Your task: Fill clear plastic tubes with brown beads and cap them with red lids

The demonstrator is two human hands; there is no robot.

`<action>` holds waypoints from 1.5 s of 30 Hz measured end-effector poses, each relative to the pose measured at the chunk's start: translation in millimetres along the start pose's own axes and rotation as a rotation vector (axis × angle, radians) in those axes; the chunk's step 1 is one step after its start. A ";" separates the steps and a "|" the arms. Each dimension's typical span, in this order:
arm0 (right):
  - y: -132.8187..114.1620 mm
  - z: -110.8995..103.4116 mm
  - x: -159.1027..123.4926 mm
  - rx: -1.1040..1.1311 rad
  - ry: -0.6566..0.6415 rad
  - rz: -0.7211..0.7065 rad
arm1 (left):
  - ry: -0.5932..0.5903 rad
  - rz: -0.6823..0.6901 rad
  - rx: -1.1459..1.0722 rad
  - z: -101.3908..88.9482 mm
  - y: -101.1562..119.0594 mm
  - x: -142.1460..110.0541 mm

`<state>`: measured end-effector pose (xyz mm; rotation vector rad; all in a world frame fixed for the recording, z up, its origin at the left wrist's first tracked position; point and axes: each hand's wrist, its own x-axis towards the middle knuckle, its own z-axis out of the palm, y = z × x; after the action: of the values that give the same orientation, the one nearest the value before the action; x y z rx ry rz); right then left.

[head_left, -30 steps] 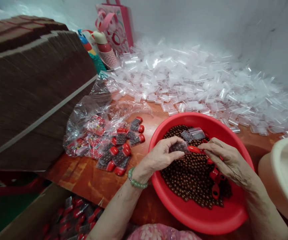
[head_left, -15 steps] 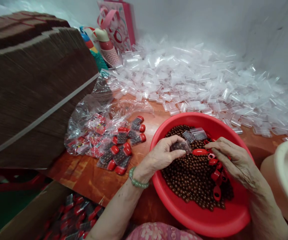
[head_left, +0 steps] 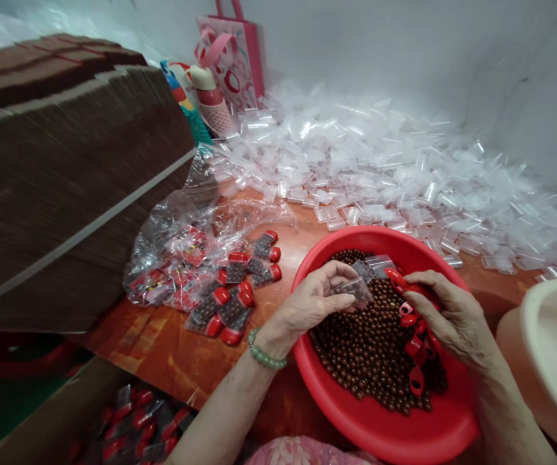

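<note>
A red plastic basin (head_left: 336, 403) sits in front of me, filled with small brown beads (head_left: 370, 349) and several loose red caps (head_left: 416, 345). My left hand (head_left: 314, 300), with a green bead bracelet at the wrist, pinches a small clear case (head_left: 355, 289) holding brown beads, over the basin's near-left side. My right hand (head_left: 447, 316) is closed on a red cap (head_left: 397, 278) just right of that case. Two empty clear cases (head_left: 377, 263) lie on the beads behind my hands.
Filled cases with red caps (head_left: 232, 300) lie on a clear plastic bag on the orange table. A big heap of empty clear cases (head_left: 379, 168) covers the back. A tall brown cardboard stack (head_left: 65, 174) stands left; a carton (head_left: 135, 423) of finished pieces sits below; a cream tub (head_left: 556, 349) is at right.
My right hand drew the red cap away from the case and lifted it, tilted, to the right. The left hand kept hold of the bead-filled case. The view shifted slightly.
</note>
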<state>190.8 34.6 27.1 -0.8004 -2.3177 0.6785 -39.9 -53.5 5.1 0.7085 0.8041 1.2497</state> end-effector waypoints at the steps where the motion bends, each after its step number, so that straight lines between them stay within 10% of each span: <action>1: 1.0 1.5 -1.0 0.021 -0.014 0.022 | -0.018 0.013 -0.018 -0.9 -0.4 -0.7; 13: -11.5 14.6 27.4 0.712 -0.323 0.482 | -0.035 0.010 -0.103 -0.7 0.1 -4.4; 22: -21.0 32.8 32.3 0.726 -0.418 0.594 | 0.011 -0.009 -0.069 2.6 5.1 -3.9; 32: -37.3 43.1 27.0 0.548 -0.300 0.564 | 0.267 0.034 0.206 12.2 10.4 -3.5; 45: -42.9 42.5 22.9 0.544 -0.366 0.433 | 0.210 0.132 0.252 8.5 6.8 -0.5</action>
<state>131.7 9.1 32.4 -0.9749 -2.0937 1.6793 -36.5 -53.1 15.4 0.8529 1.1157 1.3712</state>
